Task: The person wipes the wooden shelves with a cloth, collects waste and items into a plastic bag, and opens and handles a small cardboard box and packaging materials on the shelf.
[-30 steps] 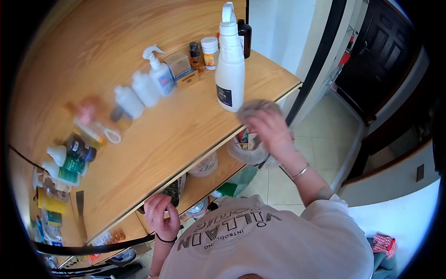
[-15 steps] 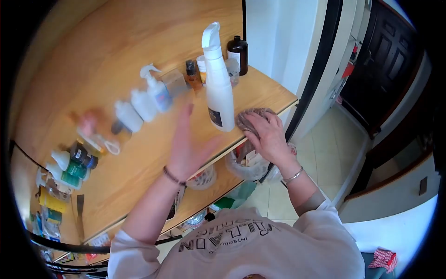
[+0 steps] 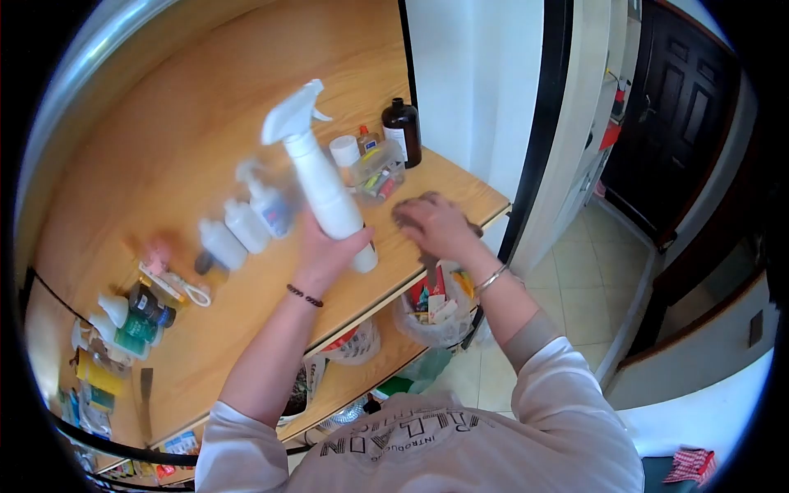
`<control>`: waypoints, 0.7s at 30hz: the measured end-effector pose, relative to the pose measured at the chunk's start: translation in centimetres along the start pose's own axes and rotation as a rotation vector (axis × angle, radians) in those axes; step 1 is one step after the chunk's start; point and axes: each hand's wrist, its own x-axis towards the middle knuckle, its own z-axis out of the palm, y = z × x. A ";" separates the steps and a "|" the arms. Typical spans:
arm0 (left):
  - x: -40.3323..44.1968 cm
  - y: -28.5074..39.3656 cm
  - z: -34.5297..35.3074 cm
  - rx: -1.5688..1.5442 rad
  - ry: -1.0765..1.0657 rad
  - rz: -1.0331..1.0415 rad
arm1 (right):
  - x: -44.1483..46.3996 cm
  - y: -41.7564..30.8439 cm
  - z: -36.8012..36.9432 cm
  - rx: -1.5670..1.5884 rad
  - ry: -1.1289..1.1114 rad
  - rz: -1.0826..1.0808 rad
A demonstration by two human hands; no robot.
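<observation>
A white spray bottle (image 3: 319, 185) is in my left hand (image 3: 323, 256), whose fingers wrap around its lower body. The bottle leans to the left over the wooden shelf (image 3: 271, 292). My right hand (image 3: 448, 232) lies on a brown cloth (image 3: 430, 264) near the shelf's front right edge. Its fingers are curled over the cloth, slightly blurred, and part of the cloth hangs over the edge. Behind the two hands stand a clear plastic box (image 3: 380, 177) of small items, a white-capped jar (image 3: 345, 151) and a dark brown bottle (image 3: 402, 131).
Several white bottles (image 3: 223, 244) stand left of my left hand. Farther left are green bottles (image 3: 136, 330) and a flat scraper-like tool (image 3: 146, 398). Below the shelf edge hangs a bag-lined bin (image 3: 436, 324) with wrappers. A white wall (image 3: 485, 90) bounds the right end.
My left hand, open before, has closed around the spray bottle. The bottle has shifted left and tilted. My right hand has moved slightly left with the cloth.
</observation>
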 end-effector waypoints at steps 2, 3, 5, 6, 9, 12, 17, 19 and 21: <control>1.4 1.1 -0.2 0.025 -0.034 0.032 | -0.3 -2.0 0.0 0.100 -0.062 -0.064; 2.3 1.7 -0.1 0.049 -0.064 0.054 | -0.8 -2.8 -0.3 0.098 -0.056 -0.064; 4.6 2.9 0.8 -0.032 -0.183 0.060 | -1.9 -3.9 -1.0 0.047 -0.019 -0.089; 5.6 2.9 1.6 -0.058 -0.220 0.091 | -2.4 -4.0 -0.8 0.042 -0.010 -0.090; 8.9 2.5 4.8 0.002 -0.312 0.117 | -3.4 -4.0 -0.8 0.093 0.112 -0.177; 11.4 1.1 9.1 0.009 -0.320 -0.045 | -3.3 -4.2 -1.2 0.061 0.133 -0.166; 15.3 -5.9 15.0 0.017 -0.157 -0.036 | -3.3 -4.1 -1.3 0.108 0.109 -0.157; 15.9 -6.1 15.8 0.051 -0.167 -0.087 | -3.3 -3.9 -1.1 0.082 0.129 -0.162; 16.4 -6.7 16.2 0.047 -0.134 -0.073 | -3.3 -3.8 -1.1 0.107 0.131 -0.172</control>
